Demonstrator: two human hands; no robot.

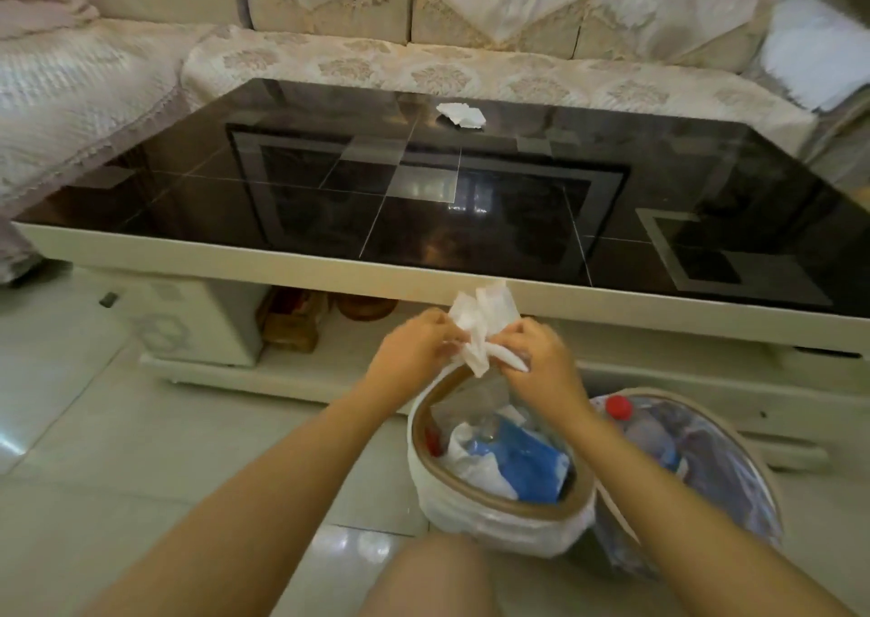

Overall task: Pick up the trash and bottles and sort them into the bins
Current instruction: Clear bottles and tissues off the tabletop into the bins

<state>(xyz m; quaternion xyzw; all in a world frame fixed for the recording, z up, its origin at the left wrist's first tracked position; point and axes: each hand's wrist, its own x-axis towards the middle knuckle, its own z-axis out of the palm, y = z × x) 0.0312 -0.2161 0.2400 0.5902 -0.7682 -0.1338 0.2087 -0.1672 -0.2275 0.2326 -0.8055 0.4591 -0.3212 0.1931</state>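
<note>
Both hands meet in front of the person, just below the near edge of the bench (329, 268), and between them they hold a crumpled white tissue (480, 322). The left hand (414, 345) has its fingers curled round the tissue's left side, and the right hand (536, 357) pinches the right side, with a twisted tail of the paper running under its fingers. The upper part of the tissue fans out above both hands, against the pale rim of the bench. Directly under the hands stands a white bin (494, 513) with a brown inner rim and a clear liner; it already holds a blue wrapper (527, 461), white plastic and other scraps. Just beyond the right forearm, touching the white bin's side, stands a second bin (734, 484) with a translucent liner, and a bottle with a red cap (617, 408) lies inside it near the rim closest to the right hand. Well beyond the hands, on the far side of the glossy black bench top, lies a second crumpled white tissue (461, 114), alone on the dark surface. Behind the bench, farther still from the hands, runs a sofa (329, 60) covered in pale patterned cloth. Under the bench, beyond the left hand, brown items sit on a lower shelf; what they are cannot be told. The floor (94, 428) is pale glossy tile.
</note>
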